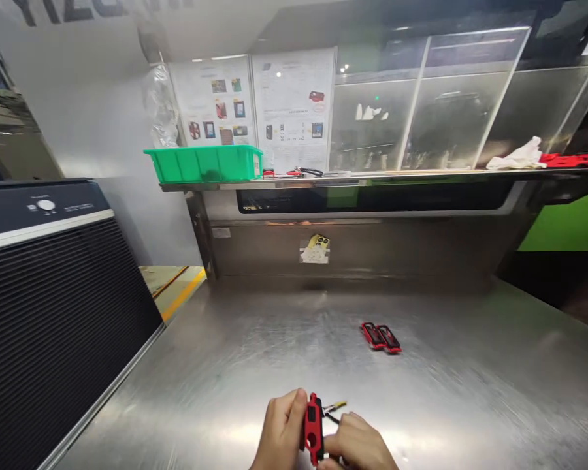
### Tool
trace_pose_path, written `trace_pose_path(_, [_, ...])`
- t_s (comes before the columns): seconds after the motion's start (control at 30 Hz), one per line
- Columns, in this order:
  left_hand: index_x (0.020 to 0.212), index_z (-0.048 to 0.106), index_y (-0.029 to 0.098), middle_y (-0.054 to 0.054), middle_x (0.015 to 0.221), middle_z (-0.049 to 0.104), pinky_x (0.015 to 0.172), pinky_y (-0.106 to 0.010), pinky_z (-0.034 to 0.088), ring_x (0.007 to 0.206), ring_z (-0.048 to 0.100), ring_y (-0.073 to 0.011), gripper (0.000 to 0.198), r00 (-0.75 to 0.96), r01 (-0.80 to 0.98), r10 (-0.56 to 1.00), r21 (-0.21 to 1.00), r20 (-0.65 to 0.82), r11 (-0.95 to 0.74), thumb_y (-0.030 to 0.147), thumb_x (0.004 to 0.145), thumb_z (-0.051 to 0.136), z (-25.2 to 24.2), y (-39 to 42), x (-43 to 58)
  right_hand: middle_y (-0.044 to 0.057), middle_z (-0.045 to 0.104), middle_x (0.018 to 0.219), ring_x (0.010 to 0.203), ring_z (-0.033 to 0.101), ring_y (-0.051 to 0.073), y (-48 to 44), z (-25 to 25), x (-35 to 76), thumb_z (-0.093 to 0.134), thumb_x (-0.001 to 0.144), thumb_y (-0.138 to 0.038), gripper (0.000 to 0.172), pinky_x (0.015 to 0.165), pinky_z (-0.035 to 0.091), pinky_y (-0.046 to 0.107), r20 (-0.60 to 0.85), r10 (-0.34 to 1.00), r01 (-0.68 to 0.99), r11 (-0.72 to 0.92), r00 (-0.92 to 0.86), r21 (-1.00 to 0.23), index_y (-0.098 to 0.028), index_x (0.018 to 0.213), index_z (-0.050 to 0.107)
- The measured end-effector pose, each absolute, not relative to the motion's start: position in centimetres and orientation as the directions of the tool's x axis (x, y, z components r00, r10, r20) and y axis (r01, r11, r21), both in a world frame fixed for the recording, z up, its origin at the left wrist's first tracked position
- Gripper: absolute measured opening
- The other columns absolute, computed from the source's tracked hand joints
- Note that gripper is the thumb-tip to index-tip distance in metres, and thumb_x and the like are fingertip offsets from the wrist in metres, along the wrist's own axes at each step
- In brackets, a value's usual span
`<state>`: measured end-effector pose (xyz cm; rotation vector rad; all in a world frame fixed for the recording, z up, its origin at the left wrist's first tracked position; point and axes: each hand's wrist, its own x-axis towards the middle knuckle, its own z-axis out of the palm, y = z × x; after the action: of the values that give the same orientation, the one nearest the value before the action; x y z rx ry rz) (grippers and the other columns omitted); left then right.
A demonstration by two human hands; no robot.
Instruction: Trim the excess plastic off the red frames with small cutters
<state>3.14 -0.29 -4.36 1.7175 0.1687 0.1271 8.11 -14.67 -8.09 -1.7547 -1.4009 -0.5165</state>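
My left hand (280,431) and my right hand (357,447) are low in the view, close together over the steel table (235,365). Between them stands a small red and black part (314,427), held on edge. My left fingers curl round its left side. My right hand pinches its right side, where a small yellow and black piece (335,408) sticks out. Farther back on the table lie two more red and black parts (381,337), side by side and flat.
A green bin (203,163) sits on the shelf (372,177) above, with small tools beside it and a white cloth (517,158) and red parts (573,158) at the right. Instruction sheets hang behind. A dark machine (53,294) stands at the left.
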Motion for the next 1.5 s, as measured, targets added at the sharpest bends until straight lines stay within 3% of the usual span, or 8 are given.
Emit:
trace_pose_path(0.2, [0.057,0.034,0.019,0.004,0.055,0.028,0.05,-0.025,0.022,0.053,0.025,-0.0109,0.059,0.983,0.042,0.181,0.995,-0.026,-0.087,0.074,0.078,0.037,-4.3,-0.5,3.1,-0.002,0.05,0.051,0.048,0.043,0.013,-13.8,-9.3,8.3,0.033,0.103,-0.045,0.044,0.05,0.026,0.026,0.855,0.437,0.954,-0.022,0.279,-0.3,-0.02,0.076,0.057])
trace_pose_path(0.37, [0.056,0.033,0.019,0.004,0.055,0.027,0.05,-0.024,0.022,0.053,0.025,-0.0105,0.058,0.985,0.025,0.173,0.994,-0.007,-0.102,0.072,0.079,0.038,-4.2,-0.5,3.0,-0.002,0.048,0.046,0.046,0.043,0.012,-13.8,-9.7,8.3,0.032,0.102,-0.046,0.05,0.049,0.023,0.027,0.832,0.471,0.953,-0.08,0.294,-0.292,-0.019,0.068,0.057])
trace_pose_path(0.9, [0.057,0.032,0.019,0.004,0.054,0.027,0.05,-0.023,0.022,0.053,0.024,-0.0099,0.055,0.99,0.015,0.14,0.993,0.002,-0.116,0.068,0.079,0.043,-4.5,-0.3,3.2,-0.001,0.055,0.053,0.049,0.048,0.012,-14.6,-6.0,8.0,0.034,0.102,-0.041,0.042,0.05,0.031,0.023,0.805,0.522,0.949,-0.025,0.281,-0.314,-0.018,0.076,0.057])
trace_pose_path(1.13, [0.056,0.031,0.019,0.004,0.056,0.029,0.05,-0.023,0.026,0.053,0.028,-0.0107,0.055,0.992,0.061,0.114,0.992,-0.048,-0.114,0.068,0.08,0.042,-4.9,-0.2,3.4,0.0,0.056,0.052,0.048,0.047,0.012,-14.6,-6.1,7.9,0.035,0.101,-0.045,0.045,0.05,0.032,0.024,0.759,0.558,0.909,0.02,0.336,-0.417,-0.017,0.074,0.058])
trace_pose_path(1.23, [0.068,0.044,0.018,0.004,0.055,0.035,0.053,-0.024,0.028,0.054,0.033,-0.0124,0.053,0.992,0.045,0.126,0.985,-0.024,-0.168,0.067,0.084,0.034,-5.0,-0.3,3.4,0.001,0.054,0.053,0.05,0.047,0.012,-14.6,-6.5,7.6,0.04,0.097,-0.052,0.051,0.049,0.033,0.023,0.634,0.593,0.775,0.026,0.497,-0.631,-0.016,0.065,0.057])
trace_pose_path(1.3, [0.093,0.051,0.018,0.004,0.057,0.043,0.055,-0.024,0.029,0.053,0.037,-0.014,0.056,0.989,0.023,0.147,0.981,0.006,-0.193,0.068,0.085,0.026,-5.2,-0.4,3.3,0.002,0.052,0.054,0.05,0.045,0.012,-14.7,-6.7,7.5,0.046,0.091,-0.058,0.053,0.049,0.033,0.022,0.495,0.594,0.607,0.015,0.634,-0.795,-0.015,0.062,0.058])
trace_pose_path(1.37, [0.111,0.048,0.017,0.002,0.061,0.049,0.055,-0.025,0.031,0.054,0.042,-0.0155,0.065,0.989,-0.019,0.136,0.976,0.05,-0.215,0.07,0.084,0.021,-5.5,-0.4,3.2,0.002,0.052,0.055,0.051,0.044,0.012,-14.8,-6.7,7.5,0.05,0.086,-0.062,0.055,0.049,0.034,0.021,0.349,0.579,0.41,0.027,0.737,-0.912,-0.014,0.062,0.059])
trace_pose_path(1.5, [0.108,0.053,0.018,-0.002,0.064,0.056,0.058,-0.025,0.034,0.061,0.051,-0.0179,0.065,0.987,-0.126,0.057,0.941,0.151,-0.315,0.071,0.084,0.024,-6.1,-0.4,3.2,0.001,0.049,0.053,0.047,0.043,0.01,-14.8,-6.5,7.9,0.06,0.076,-0.069,0.058,0.048,0.034,0.019,0.107,0.637,0.041,0.117,0.763,-0.992,-0.013,0.064,0.056])
